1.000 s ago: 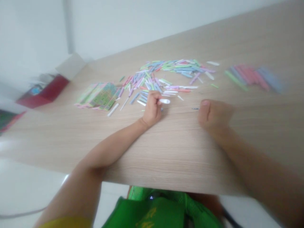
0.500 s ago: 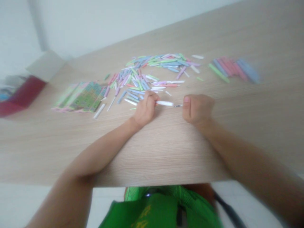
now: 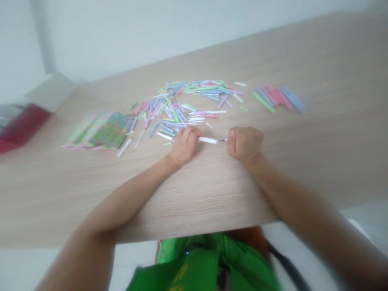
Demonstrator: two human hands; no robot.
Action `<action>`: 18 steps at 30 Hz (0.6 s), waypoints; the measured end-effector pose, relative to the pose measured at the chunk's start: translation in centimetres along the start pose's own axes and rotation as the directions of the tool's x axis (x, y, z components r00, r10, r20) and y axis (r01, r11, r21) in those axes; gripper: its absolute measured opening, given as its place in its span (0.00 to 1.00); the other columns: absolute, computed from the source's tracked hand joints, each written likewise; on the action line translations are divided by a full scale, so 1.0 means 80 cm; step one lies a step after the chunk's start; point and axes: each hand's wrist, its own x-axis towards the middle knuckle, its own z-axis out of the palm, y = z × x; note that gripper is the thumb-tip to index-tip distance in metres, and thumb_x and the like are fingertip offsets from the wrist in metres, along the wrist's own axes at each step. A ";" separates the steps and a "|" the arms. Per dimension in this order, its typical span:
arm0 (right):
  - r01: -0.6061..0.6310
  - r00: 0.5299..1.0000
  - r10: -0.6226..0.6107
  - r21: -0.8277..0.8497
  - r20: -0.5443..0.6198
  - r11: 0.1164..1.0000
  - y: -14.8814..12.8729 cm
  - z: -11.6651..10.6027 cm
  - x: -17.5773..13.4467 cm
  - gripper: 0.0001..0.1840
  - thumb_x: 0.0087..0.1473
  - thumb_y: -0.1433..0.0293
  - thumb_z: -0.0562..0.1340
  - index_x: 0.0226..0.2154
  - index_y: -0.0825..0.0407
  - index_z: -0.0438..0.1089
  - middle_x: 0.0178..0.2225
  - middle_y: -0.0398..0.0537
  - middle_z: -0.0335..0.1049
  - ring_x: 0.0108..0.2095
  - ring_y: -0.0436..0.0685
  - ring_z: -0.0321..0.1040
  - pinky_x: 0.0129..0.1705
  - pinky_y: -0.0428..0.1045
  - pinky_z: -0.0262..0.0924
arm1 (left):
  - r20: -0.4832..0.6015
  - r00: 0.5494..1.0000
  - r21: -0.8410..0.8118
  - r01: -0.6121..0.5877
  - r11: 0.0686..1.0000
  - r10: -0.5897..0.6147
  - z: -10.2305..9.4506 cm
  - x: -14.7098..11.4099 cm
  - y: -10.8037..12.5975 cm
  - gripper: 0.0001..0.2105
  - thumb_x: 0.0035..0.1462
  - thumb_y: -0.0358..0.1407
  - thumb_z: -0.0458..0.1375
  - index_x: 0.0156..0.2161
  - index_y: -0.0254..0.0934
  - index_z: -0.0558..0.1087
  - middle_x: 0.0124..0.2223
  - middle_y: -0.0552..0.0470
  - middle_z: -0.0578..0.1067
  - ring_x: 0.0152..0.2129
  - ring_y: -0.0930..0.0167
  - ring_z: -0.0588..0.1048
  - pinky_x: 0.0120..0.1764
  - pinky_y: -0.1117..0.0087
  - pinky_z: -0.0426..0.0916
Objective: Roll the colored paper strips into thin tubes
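Table [image 3: 194, 202], wood-grain, pale wall [image 3: 182, 32] behind; at its left end, red box [image 3: 28, 124], greyish contents [image 3: 10, 113] blurred. Over its middle: person's left hand [image 3: 184, 146], fingers curled round white pen tube [image 3: 207, 140]; right hand [image 3: 246, 144], fisted on thin rod [image 3: 223, 140], tip at tube's end.

Free tabletop [image 3: 318, 161] right of the right hand [image 3: 245, 143]. Gap to left hand [image 3: 184, 144] blocked by white barrel [image 3: 207, 140] and thin rod [image 3: 223, 140]. Beyond left hand, stick pile [image 3: 176, 110] in the way.

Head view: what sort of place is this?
Probably an indoor workroom for small handwork: the wood-grain table bears a heap of pastel pen-like pieces, and the left hand holds a white tube.
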 end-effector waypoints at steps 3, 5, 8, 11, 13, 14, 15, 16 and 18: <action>0.042 0.999 -0.043 -0.014 -0.024 0.999 -0.001 0.002 -0.001 0.22 0.59 0.66 0.47 0.24 0.55 0.72 0.20 0.54 0.65 0.22 0.56 0.53 0.31 0.53 0.37 | 0.019 1.000 0.134 -0.013 0.991 0.010 0.001 0.002 0.001 0.12 0.71 0.30 0.41 0.44 0.35 0.68 0.42 0.43 0.76 0.41 0.65 0.72 0.44 0.60 0.59; 0.056 0.998 -0.056 -0.027 -0.025 0.998 -0.002 0.002 -0.001 0.22 0.59 0.66 0.48 0.24 0.55 0.72 0.20 0.54 0.66 0.22 0.56 0.54 0.31 0.53 0.37 | 0.022 1.000 0.200 -0.010 0.980 0.006 0.000 0.004 0.003 0.12 0.71 0.30 0.42 0.44 0.35 0.69 0.42 0.44 0.77 0.39 0.65 0.72 0.43 0.59 0.57; 0.024 1.000 -0.024 -0.066 0.012 0.998 -0.006 0.000 0.000 0.24 0.62 0.66 0.47 0.25 0.56 0.73 0.22 0.56 0.69 0.24 0.56 0.59 0.31 0.53 0.37 | 0.032 0.999 0.269 -0.021 0.963 0.013 -0.001 0.007 0.005 0.12 0.71 0.30 0.43 0.44 0.34 0.69 0.43 0.43 0.78 0.38 0.64 0.72 0.41 0.60 0.55; -0.026 0.995 0.036 -0.112 0.091 0.993 -0.010 -0.004 0.001 0.26 0.65 0.66 0.46 0.29 0.58 0.75 0.26 0.58 0.74 0.26 0.57 0.64 0.31 0.52 0.39 | 0.087 0.995 0.310 -0.069 0.948 0.044 -0.004 0.009 0.008 0.11 0.70 0.29 0.45 0.45 0.33 0.70 0.41 0.43 0.78 0.37 0.63 0.72 0.39 0.60 0.54; -0.043 0.987 0.063 -0.135 0.145 0.990 -0.013 -0.006 0.002 0.27 0.66 0.66 0.45 0.31 0.59 0.76 0.28 0.60 0.76 0.28 0.58 0.68 0.31 0.52 0.41 | 0.146 0.989 0.313 -0.077 0.947 0.032 -0.007 0.011 0.011 0.11 0.68 0.29 0.46 0.44 0.33 0.71 0.40 0.43 0.77 0.35 0.62 0.72 0.39 0.59 0.54; -0.046 0.983 0.071 -0.144 0.171 0.989 -0.014 -0.007 0.002 0.28 0.66 0.66 0.44 0.32 0.59 0.76 0.29 0.61 0.76 0.29 0.58 0.70 0.31 0.52 0.42 | 0.176 0.984 0.308 -0.069 0.949 0.014 -0.009 0.013 0.012 0.10 0.67 0.29 0.47 0.43 0.32 0.71 0.39 0.43 0.76 0.35 0.62 0.72 0.39 0.59 0.54; -0.046 0.978 0.075 -0.152 0.196 0.987 -0.015 -0.007 0.003 0.28 0.67 0.66 0.44 0.33 0.60 0.77 0.30 0.61 0.77 0.29 0.59 0.71 0.32 0.52 0.44 | 0.206 0.978 0.298 -0.056 0.953 -0.007 -0.010 0.014 0.013 0.10 0.66 0.30 0.48 0.43 0.32 0.71 0.39 0.43 0.76 0.34 0.61 0.72 0.39 0.58 0.54; -0.046 0.972 0.081 -0.160 0.219 0.986 -0.015 -0.007 0.004 0.29 0.67 0.66 0.43 0.34 0.60 0.77 0.31 0.62 0.77 0.30 0.60 0.72 0.32 0.52 0.45 | 0.236 0.972 0.281 -0.045 0.959 -0.023 -0.012 0.015 0.013 0.09 0.65 0.31 0.48 0.42 0.32 0.71 0.38 0.42 0.75 0.34 0.61 0.72 0.39 0.58 0.55; -0.042 0.962 0.086 -0.173 0.260 0.984 -0.017 -0.007 0.005 0.30 0.67 0.66 0.42 0.36 0.60 0.77 0.32 0.63 0.78 0.31 0.61 0.74 0.32 0.52 0.48 | 0.291 0.956 0.224 -0.031 0.974 -0.036 -0.014 0.017 0.013 0.10 0.64 0.33 0.49 0.42 0.32 0.71 0.38 0.43 0.75 0.33 0.61 0.71 0.39 0.57 0.55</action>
